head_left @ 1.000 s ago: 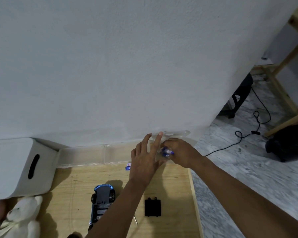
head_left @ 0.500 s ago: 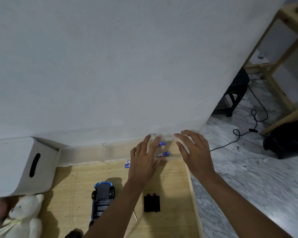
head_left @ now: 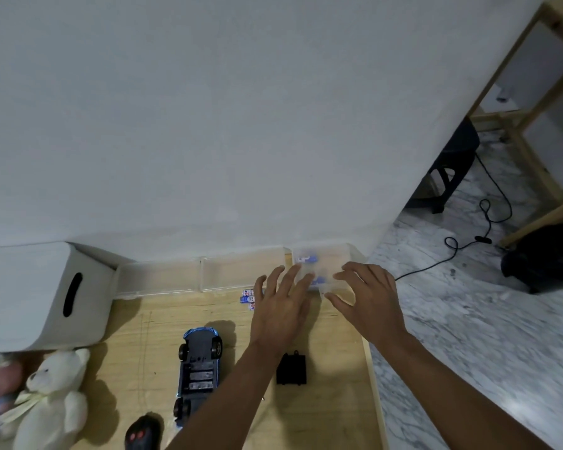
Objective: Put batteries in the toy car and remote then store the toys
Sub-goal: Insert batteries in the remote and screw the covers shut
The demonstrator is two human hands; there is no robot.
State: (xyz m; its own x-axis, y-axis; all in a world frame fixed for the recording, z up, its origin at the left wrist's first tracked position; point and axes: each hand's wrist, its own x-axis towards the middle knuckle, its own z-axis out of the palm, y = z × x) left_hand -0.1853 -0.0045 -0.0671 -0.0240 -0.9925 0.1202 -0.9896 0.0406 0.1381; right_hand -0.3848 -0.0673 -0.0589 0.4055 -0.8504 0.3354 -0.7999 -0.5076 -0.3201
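Likely to scatter batteries (head_left: 250, 297) off the table (head_left: 338, 417): both hands, left (head_left: 281, 311) and right (head_left: 366, 298), spread open and gripping nothing, over clear box (head_left: 322, 258) right of centre; toy car (head_left: 198, 365) belly-up lower centre, remote (head_left: 142, 433) below.

Dim, even indoor light falls from above and behind me, throwing soft shadows of my left hand (head_left: 281, 306) and right hand (head_left: 369, 298) onto the wooden board (head_left: 332, 414). Wide-angle distortion bends the edges; the bottom-left corner blurs, and the floor's right side smears.
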